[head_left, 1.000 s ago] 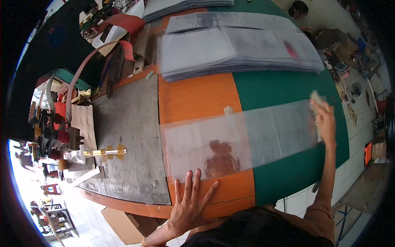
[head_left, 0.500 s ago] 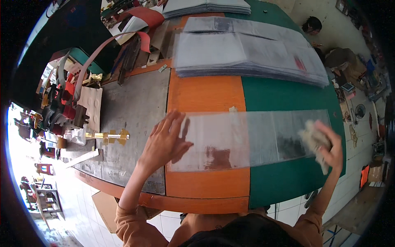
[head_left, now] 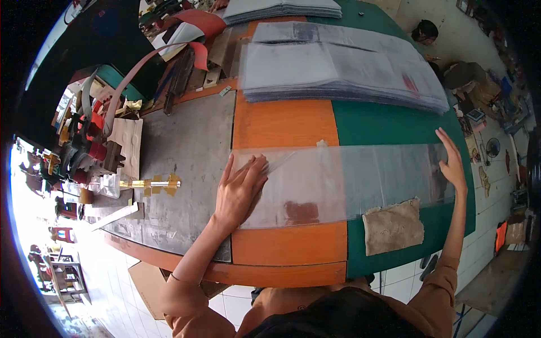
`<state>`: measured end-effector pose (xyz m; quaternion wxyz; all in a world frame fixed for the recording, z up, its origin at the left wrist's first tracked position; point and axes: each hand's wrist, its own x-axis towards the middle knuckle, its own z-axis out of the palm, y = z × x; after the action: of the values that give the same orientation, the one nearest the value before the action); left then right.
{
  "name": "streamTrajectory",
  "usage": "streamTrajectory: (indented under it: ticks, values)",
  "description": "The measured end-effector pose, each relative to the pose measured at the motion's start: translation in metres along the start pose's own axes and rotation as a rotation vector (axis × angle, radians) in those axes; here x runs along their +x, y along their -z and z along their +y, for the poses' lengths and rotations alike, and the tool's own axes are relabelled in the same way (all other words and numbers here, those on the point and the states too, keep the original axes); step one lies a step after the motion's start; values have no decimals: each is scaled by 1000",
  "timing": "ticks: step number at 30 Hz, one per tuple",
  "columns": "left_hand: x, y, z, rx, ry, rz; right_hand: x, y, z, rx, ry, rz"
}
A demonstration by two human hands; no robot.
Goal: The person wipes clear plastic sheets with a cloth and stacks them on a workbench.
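A long clear plastic sheet lies across the orange and green parts of the table in front of me. My left hand rests on its left end, fingers stretched out, and the plastic creases beside the fingertips. At the sheet's right end is my right hand, open with fingers extended along the edge. Below the sheet's right half, partly over its near edge, lies a beige cloth, with neither hand on it. A brownish patch shows through the plastic near the middle.
Stacks of plastic sheets occupy the far side, with another stack behind. To the left are a dark metal plate, a taped rod and a machine with red parts. Another person is at the far right.
My right hand has let go of the cloth, which now lies near the sheet's front edge, and has moved to the sheet's right end. My left hand has shifted slightly right.
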<state>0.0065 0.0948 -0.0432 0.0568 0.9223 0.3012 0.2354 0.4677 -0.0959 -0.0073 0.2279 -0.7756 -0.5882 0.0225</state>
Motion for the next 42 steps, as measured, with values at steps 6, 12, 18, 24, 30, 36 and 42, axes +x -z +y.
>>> streamTrajectory:
  ticks: [6,12,18,24,30,36,42]
  values:
    - [-5,4,-1,25,-327,165,-7,-6,24,-69,-32,-61]
    - [-11,6,-2,0,-743,451,-9,-7,14,-203,110,127]
    - [-14,1,-6,-101,-796,440,-9,-4,-1,-240,140,118]
    - [-15,-8,-11,-220,-844,378,0,-9,-55,-119,239,13]
    - [-12,1,-8,-370,-804,287,16,-17,-73,-99,350,-123]
    - [-19,-2,-16,-528,-622,278,17,7,-29,-350,260,18]
    - [-27,-2,-13,-688,-387,287,-1,45,-15,-618,-57,-7]
